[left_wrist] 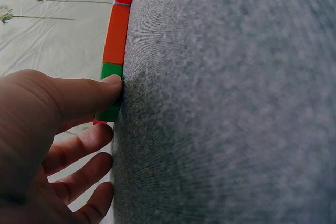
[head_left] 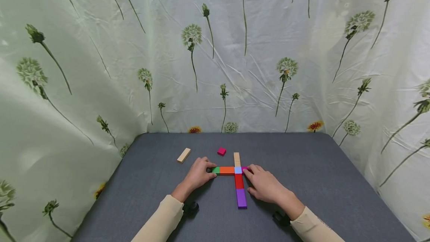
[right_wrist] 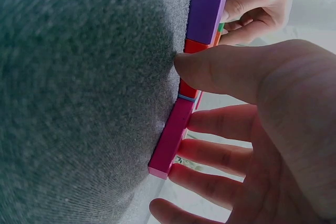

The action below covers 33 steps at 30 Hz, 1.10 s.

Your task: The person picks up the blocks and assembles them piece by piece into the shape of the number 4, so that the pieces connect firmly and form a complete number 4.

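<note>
Flat coloured blocks form a cross on the dark table. My left hand (head_left: pixel 197 175) pinches the green block (left_wrist: pixel 111 113) at the cross's left end between thumb and forefinger. An orange block (head_left: pixel 227 171) joins it to a small light blue block (head_left: pixel 237 170) at the centre. My right hand (head_left: pixel 267 186) touches the magenta block (right_wrist: pixel 172 137) on the right arm with its extended fingertips, the thumb held apart. Toward me run a red block (head_left: pixel 239 181) and then a purple block (head_left: pixel 241 198). A plain wooden block (head_left: pixel 237 158) points away from the centre.
A loose plain wooden block (head_left: pixel 183 155) lies at an angle beyond my left hand. A small crimson block (head_left: pixel 221 151) sits behind the orange one. The grey cloth-covered table (head_left: pixel 302 152) ends at a flower-printed curtain (head_left: pixel 255 96) behind and at the sides.
</note>
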Tool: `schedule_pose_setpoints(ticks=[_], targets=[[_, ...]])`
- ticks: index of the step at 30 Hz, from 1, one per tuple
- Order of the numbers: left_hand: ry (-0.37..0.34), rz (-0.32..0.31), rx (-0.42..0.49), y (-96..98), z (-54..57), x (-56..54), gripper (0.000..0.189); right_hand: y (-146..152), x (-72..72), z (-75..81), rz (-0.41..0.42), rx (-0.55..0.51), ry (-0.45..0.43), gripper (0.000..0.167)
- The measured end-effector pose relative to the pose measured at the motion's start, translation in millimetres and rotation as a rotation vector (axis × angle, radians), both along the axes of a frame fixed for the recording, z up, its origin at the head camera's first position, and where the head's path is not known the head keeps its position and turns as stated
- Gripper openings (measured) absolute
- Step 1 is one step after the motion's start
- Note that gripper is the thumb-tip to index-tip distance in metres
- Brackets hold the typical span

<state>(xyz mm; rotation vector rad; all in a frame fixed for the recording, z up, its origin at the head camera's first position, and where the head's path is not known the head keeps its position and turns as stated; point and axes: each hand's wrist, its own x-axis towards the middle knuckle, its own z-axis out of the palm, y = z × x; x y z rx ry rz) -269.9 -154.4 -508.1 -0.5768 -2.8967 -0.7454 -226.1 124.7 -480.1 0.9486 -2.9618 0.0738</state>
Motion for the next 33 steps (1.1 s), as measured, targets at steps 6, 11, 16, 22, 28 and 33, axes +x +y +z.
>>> schedule_pose_setpoints(ticks=[6, 11, 16, 22, 28, 33], targets=[[-0.022, 0.008, -0.007, 0.9, 0.0, -0.5, 0.029, 0, -0.6, -1.0, -0.002, 0.011, 0.001, 0.063], [-0.025, 0.009, -0.017, 0.9, 0.9, -0.6, 0.03, -1, -0.7, -1.3, -0.008, 0.018, 0.005, 0.063], [-0.024, -0.001, -0.02, 0.9, 1.2, -1.4, 0.032, -1, -0.4, -0.2, -0.014, 0.024, -0.005, 0.064], [-0.032, -0.052, 0.013, -2.5, 4.3, -3.6, 0.038, 0, -0.1, 0.5, -0.002, 0.019, -0.008, 0.065], [-0.095, -0.049, 0.153, -8.1, 17.9, -6.0, 0.04, 1, -1.1, -1.7, 0.005, 0.008, -0.003, 0.066], [-0.043, 0.017, 0.169, -17.4, 28.6, -10.3, 0.038, 2, -1.1, -3.3, 0.009, -0.003, 0.007, 0.065]])
